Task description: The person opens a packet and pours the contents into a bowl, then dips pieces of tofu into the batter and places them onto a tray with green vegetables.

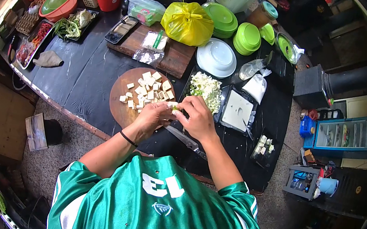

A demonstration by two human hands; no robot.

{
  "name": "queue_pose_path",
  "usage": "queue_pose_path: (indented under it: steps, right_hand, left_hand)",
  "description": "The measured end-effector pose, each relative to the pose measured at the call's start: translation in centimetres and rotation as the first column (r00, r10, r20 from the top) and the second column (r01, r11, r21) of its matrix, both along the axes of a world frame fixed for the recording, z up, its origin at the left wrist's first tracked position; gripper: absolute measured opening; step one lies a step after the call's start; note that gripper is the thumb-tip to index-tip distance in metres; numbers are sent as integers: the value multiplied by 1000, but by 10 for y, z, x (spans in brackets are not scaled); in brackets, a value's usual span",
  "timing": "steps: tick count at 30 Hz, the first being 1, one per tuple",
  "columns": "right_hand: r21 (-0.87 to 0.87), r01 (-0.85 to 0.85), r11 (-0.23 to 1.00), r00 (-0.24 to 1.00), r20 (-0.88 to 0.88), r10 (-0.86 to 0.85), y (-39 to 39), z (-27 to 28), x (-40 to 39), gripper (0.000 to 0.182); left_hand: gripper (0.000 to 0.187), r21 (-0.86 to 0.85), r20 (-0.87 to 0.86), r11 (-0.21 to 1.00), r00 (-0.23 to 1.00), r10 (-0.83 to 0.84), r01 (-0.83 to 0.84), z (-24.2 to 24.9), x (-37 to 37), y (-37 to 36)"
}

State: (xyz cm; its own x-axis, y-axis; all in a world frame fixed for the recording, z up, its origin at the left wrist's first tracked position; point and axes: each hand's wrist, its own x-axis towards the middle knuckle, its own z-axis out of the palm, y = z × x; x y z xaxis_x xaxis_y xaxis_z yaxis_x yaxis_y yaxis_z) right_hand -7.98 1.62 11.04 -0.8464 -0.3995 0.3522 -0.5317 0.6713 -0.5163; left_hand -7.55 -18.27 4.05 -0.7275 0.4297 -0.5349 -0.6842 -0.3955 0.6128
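My left hand [153,116] and my right hand [198,117] meet over the black-covered table [87,69], pinching a small green vegetable piece [176,108] between their fingertips. Just beyond the left hand lies a round wooden board [120,101] with several cubes of white tofu [148,90]. Past the right hand sits a black tray of chopped pale-green vegetable [206,89]. A knife [184,141] lies on the table under my right wrist.
A rectangular wooden board [177,58] holds plastic packets and a yellow bag [187,22]. Green plates [232,26], a white bowl [216,56], a black tray with a white block [237,111] and a small tray of tofu [263,146] stand right. Trays of vegetables [67,27] sit left.
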Motion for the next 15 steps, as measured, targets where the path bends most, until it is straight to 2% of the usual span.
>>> queue_pose_path:
  steps: [2, 5, 7, 9, 11, 13, 15]
  right_hand:
    - [42, 16, 999, 1000, -22, -15, 0, -2, 0, 10]
    - [-14, 63, 998, 995, -79, -64, -3, -14, -2, 10]
    - [-248, 221, 943, 963, 209, -171, -9, -17, 1, 9]
    - [-276, 247, 929, 956, 225, -188, -13, -18, 2, 11]
    - [-245, 399, 884, 861, 432, -270, -16, -18, 3, 14]
    - [-243, 419, 875, 861, 412, -298, -17, -25, 3, 17]
    - [-241, 439, 866, 859, 395, -326, -18, -33, 5, 20]
  left_hand:
    - [25, 6, 15, 1000, 1000, 18, -18, 0, 0, 3]
    - [28, -22, 44, 998, 998, 53, -52, -2, 1, 4]
    - [29, -3, 61, 998, 996, 65, -64, -2, 2, 4]
    - [29, 19, 75, 998, 995, 65, -66, 1, 2, 4]
    - [30, 41, 87, 997, 994, 66, -70, 3, 2, 5]
    - [27, 46, 2, 996, 997, 75, -75, 4, 3, 7]
    - [26, 60, -12, 995, 997, 74, -74, 6, 4, 7]
